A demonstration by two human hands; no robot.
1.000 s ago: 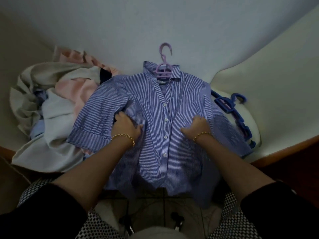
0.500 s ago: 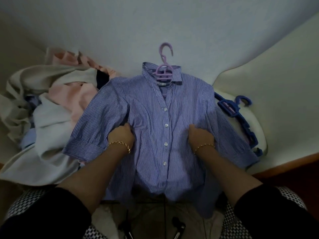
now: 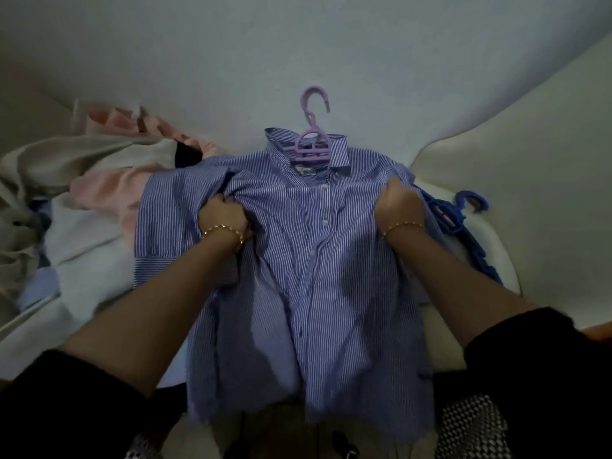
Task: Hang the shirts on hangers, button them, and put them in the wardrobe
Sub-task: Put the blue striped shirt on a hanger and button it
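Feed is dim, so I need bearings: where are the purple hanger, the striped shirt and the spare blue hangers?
purple hanger (image 3: 310,149), head view, on its crossbar inside the collar.
striped shirt (image 3: 351,276), head view, on its front panel.
blue hangers (image 3: 445,216), head view, on the top hanger's body.

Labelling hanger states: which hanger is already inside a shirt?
The lilac hanger, its hook poking out of the striped shirt collar. The blue hangers lie bare beside the shirt, to the right.

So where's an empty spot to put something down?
Bare sheet beyond the purple hanger hook, and the cream surface past the blue hangers. Crowded: clothes pile left of the striped shirt.
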